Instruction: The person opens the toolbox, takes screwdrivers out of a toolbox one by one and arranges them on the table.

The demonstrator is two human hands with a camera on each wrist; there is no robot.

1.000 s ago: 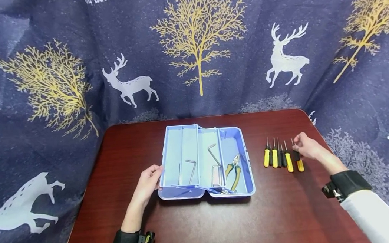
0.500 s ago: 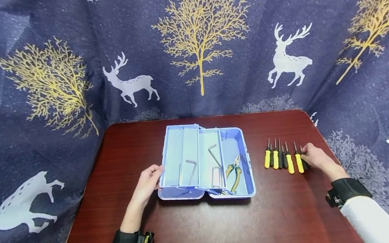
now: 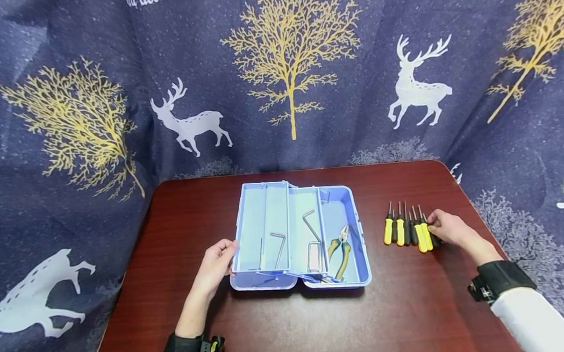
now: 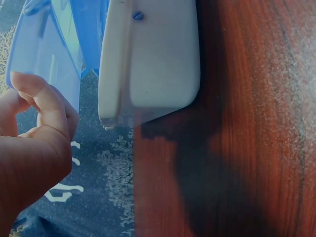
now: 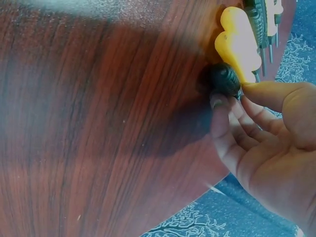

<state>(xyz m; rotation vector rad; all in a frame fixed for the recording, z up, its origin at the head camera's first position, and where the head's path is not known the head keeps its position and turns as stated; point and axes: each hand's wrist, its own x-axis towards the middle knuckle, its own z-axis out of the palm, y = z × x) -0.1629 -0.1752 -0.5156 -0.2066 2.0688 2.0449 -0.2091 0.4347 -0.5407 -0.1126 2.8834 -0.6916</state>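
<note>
In the head view my left hand pinches the left edge of the raised tray of a light-blue toolbox. The left wrist view shows thumb and fingers at the edge of the blue tray. On the right, my right hand is at the end of a row of black and yellow screwdrivers. Its thumb and fingertips pinch a black screwdriver by the handle, beside a yellow screwdriver. The black screwdriver's shaft is mostly hidden by the hand.
Hex keys lie in the toolbox trays, one more hex key in the middle tray. Pliers with green-yellow handles lie in the right compartment. The brown table meets a dark-blue curtain at the back.
My right hand first shifted right, then back left with the black screwdriver; the yellow one beside it now lies against the row. My left hand has stayed on the tray edge.
</note>
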